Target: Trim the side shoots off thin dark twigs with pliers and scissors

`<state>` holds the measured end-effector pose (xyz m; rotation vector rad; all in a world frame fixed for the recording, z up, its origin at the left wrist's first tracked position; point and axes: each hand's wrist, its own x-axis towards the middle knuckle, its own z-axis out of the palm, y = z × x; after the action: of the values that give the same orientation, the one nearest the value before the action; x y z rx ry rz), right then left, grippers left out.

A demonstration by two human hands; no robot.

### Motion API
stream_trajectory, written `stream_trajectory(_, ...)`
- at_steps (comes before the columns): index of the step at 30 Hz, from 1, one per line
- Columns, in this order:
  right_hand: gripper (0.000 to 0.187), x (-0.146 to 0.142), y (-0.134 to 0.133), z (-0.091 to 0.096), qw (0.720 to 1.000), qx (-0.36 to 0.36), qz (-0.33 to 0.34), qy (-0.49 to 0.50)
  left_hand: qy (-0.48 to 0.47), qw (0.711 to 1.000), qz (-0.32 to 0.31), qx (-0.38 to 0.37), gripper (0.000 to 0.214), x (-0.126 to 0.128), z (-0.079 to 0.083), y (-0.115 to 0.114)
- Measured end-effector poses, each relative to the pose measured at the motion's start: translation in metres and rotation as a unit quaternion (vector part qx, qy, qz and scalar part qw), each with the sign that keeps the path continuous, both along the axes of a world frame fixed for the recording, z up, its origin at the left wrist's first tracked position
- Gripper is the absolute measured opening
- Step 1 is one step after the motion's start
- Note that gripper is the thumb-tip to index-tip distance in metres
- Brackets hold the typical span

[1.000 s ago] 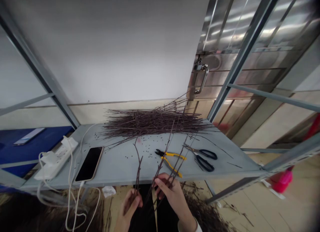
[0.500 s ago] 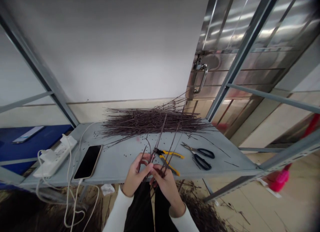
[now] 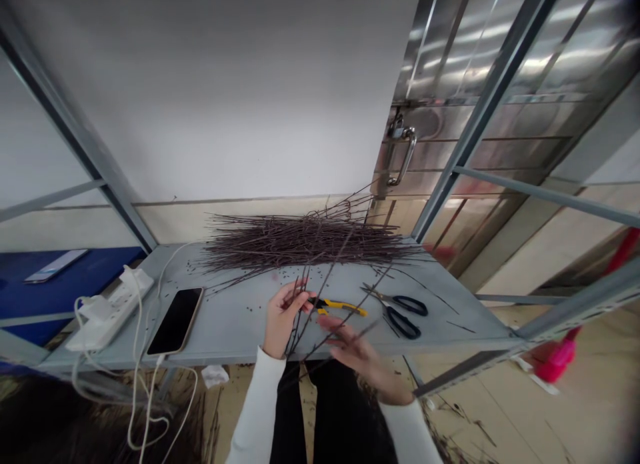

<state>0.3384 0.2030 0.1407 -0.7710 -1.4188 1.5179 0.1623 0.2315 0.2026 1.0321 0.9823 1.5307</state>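
My left hand (image 3: 281,316) is closed around a thin dark branching twig (image 3: 306,297), holding it upright over the front of the grey metal shelf (image 3: 235,321). My right hand (image 3: 356,347) is beside it to the right, fingers stretched out and blurred, touching or just off the twig's side shoots. Yellow-handled cutters (image 3: 336,307) lie on the shelf just behind both hands. Black-handled scissors (image 3: 400,311) lie to their right. A large pile of dark straight twigs (image 3: 305,241) lies across the back of the shelf.
A black phone (image 3: 176,321) lies face up at the left front, next to a white power strip (image 3: 107,311) with trailing white cables (image 3: 145,411). Slanted metal shelf posts (image 3: 80,137) rise on both sides. A steel door (image 3: 450,117) stands behind right. Twig scraps litter the floor.
Both hands rose from below the shelf edge to above it. The left hand took the twig stem higher up; the right hand let go its pinch and opened, moving right.
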Motion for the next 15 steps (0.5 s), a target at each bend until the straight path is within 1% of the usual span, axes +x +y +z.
stream_trajectory(1,0.051,0.013,-0.001,-0.001,0.999,0.004,0.028,0.034,-0.009,1.000,0.002,-0.001,0.032,0.002,-0.001,0.001)
stream_trajectory(2,0.051,0.026,-0.002,-0.003,0.997,0.006,0.035,0.062,-0.014,1.000,0.004,-0.002,0.030,0.003,-0.001,0.002)
stream_trajectory(4,0.055,0.047,-0.001,-0.010,0.994,0.002,0.006,0.110,-0.018,1.000,0.011,-0.002,0.028,0.005,-0.002,0.002)
stream_trajectory(6,0.064,0.062,0.003,-0.019,0.985,-0.015,-0.054,0.163,-0.024,1.000,0.018,-0.001,0.027,0.007,-0.002,0.003)
stream_trajectory(7,0.070,0.068,0.006,-0.023,0.976,-0.027,-0.091,0.195,-0.027,0.999,0.021,-0.002,0.027,0.007,-0.001,0.002)
stream_trajectory(9,0.076,0.078,0.014,-0.033,0.949,-0.050,-0.181,0.254,-0.031,0.999,0.023,-0.004,0.028,0.008,0.001,0.002)
stream_trajectory(10,0.073,0.081,0.019,-0.037,0.937,-0.057,-0.222,0.265,-0.033,0.999,0.024,-0.004,0.027,0.009,0.003,0.001)
stream_trajectory(11,0.069,0.083,0.025,-0.040,0.933,-0.055,-0.253,0.251,-0.034,0.999,0.025,-0.002,0.026,0.009,0.004,0.001)
stream_trajectory(12,0.064,0.083,0.030,-0.042,0.941,-0.036,-0.271,0.200,-0.034,0.999,0.027,0.000,0.025,0.010,0.005,0.000)
stream_trajectory(14,0.052,0.079,0.042,-0.045,0.963,0.029,-0.265,0.022,-0.033,0.999,0.037,0.005,0.023,0.011,0.007,-0.001)
stream_trajectory(15,0.048,0.075,0.047,-0.046,0.963,0.067,-0.250,-0.077,-0.032,0.999,0.043,0.007,0.022,0.011,0.007,-0.002)
